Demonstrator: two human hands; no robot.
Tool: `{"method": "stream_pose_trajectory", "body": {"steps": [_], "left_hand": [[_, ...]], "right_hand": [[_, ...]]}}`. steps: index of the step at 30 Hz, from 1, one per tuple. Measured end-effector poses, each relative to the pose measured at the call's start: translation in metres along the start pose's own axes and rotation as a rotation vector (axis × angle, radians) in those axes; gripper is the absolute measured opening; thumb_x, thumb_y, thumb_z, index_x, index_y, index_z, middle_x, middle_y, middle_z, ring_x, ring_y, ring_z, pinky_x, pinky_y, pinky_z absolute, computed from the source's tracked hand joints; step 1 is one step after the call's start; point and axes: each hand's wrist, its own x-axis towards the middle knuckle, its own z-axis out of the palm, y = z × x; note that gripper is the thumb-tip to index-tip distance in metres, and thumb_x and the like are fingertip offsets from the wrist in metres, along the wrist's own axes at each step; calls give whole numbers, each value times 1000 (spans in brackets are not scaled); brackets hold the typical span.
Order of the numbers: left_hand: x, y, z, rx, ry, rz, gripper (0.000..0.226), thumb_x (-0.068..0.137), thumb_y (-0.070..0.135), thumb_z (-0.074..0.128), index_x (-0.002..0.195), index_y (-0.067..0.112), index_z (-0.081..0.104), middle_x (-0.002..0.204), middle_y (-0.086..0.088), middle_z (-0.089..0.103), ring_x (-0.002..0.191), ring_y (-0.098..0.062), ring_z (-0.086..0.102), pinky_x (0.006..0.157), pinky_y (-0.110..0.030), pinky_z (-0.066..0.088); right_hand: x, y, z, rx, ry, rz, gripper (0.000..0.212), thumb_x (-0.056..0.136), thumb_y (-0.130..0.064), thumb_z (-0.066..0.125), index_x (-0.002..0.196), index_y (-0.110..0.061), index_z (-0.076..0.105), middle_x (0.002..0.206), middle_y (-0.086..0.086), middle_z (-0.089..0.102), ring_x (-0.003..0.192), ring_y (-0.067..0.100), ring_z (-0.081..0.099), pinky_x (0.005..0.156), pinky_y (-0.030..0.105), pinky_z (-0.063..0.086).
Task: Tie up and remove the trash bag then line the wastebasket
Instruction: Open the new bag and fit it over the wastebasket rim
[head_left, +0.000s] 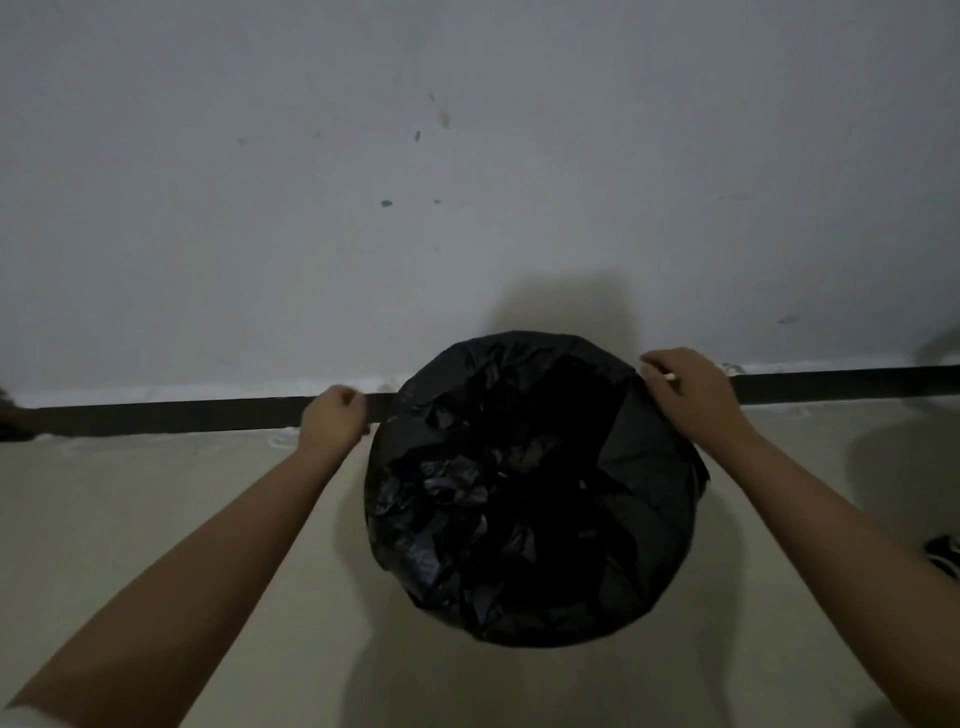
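Note:
A round wastebasket stands on the floor against the wall, wholly covered by a black trash bag (530, 488) folded over its rim; crumpled black plastic fills the inside. My left hand (335, 418) is at the bag's upper left edge, fingers curled, pinching the plastic at the rim. My right hand (691, 389) rests on the upper right edge, fingers bent over the bag's fold. The basket itself is hidden under the bag. The light is dim.
A pale wall (467, 182) rises right behind the basket, with a dark baseboard strip (182, 413) along its foot. The floor (156, 499) is light beige. A dark shoe-like object (943, 556) lies at the right edge.

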Motion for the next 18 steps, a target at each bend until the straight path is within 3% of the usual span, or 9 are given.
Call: {"method": "stream_pose_trajectory", "body": {"steps": [3, 5, 7, 8, 10, 12, 14, 16, 18], "left_hand": [[-28, 32, -3, -27, -86, 232, 40, 92, 27, 47, 125, 5, 46, 131, -19, 52, 120, -31, 50, 101, -36, 37], [-49, 41, 5, 159, -215, 430, 56, 89, 34, 49, 134, 6, 33, 143, -18, 38, 131, -29, 36, 105, -30, 28], [-58, 31, 14, 370, -218, 516, 66, 90, 34, 49, 140, 4, 18, 151, -19, 20, 139, -31, 21, 113, -34, 20], [-58, 24, 15, 379, -210, 517, 67, 90, 34, 47, 140, 4, 15, 151, -20, 18, 139, -31, 20, 113, -35, 21], [-53, 14, 9, 146, -246, 498, 64, 89, 37, 43, 139, 6, 20, 146, -16, 31, 135, -25, 30, 106, -28, 28], [-56, 10, 2, -157, -349, 365, 51, 95, 30, 38, 140, 12, 20, 142, -5, 35, 130, -11, 29, 102, -21, 24], [-62, 7, -5, -325, -485, 184, 42, 98, 27, 26, 139, 17, 25, 137, 1, 37, 126, -8, 31, 103, -23, 23], [-67, 1, -9, -285, -542, 82, 45, 97, 35, 20, 136, 17, 34, 134, 2, 40, 124, -13, 37, 107, -30, 26], [-63, 0, -11, -173, -408, 118, 45, 97, 32, 28, 137, 12, 31, 144, -8, 37, 131, -22, 36, 111, -35, 26]], "right_hand": [[-27, -15, 13, -135, -165, -140, 56, 84, -38, 48, 124, -1, 47, 129, 33, 46, 120, 45, 45, 101, 48, 38], [-40, -20, 16, -125, -237, -74, 64, 87, -33, 54, 138, -9, 25, 148, 25, 22, 137, 37, 22, 111, 41, 24], [-54, -17, 16, 27, -181, 36, 67, 87, -35, 52, 140, -11, 18, 148, 14, 25, 136, 26, 24, 108, 32, 24], [-62, -14, 15, 178, -143, 127, 63, 89, -35, 49, 140, -12, 19, 143, 8, 33, 132, 21, 30, 104, 27, 26], [-77, -4, 17, 404, -135, 301, 52, 94, -27, 43, 140, -14, 21, 140, 3, 37, 128, 20, 37, 105, 29, 28], [-90, 5, 22, 466, -123, 343, 45, 96, -25, 37, 139, -16, 26, 144, 9, 38, 129, 26, 39, 109, 39, 29], [-96, 5, 25, 601, -130, 368, 41, 97, -32, 32, 135, -18, 33, 141, 5, 40, 126, 22, 40, 108, 37, 29], [-100, 2, 20, 770, -160, 506, 41, 99, -35, 24, 131, -14, 39, 129, 2, 45, 114, 20, 44, 99, 34, 36], [-103, 7, 15, 855, -100, 632, 44, 99, -29, 21, 123, -4, 48, 119, 14, 53, 102, 24, 50, 79, 30, 45]]}}
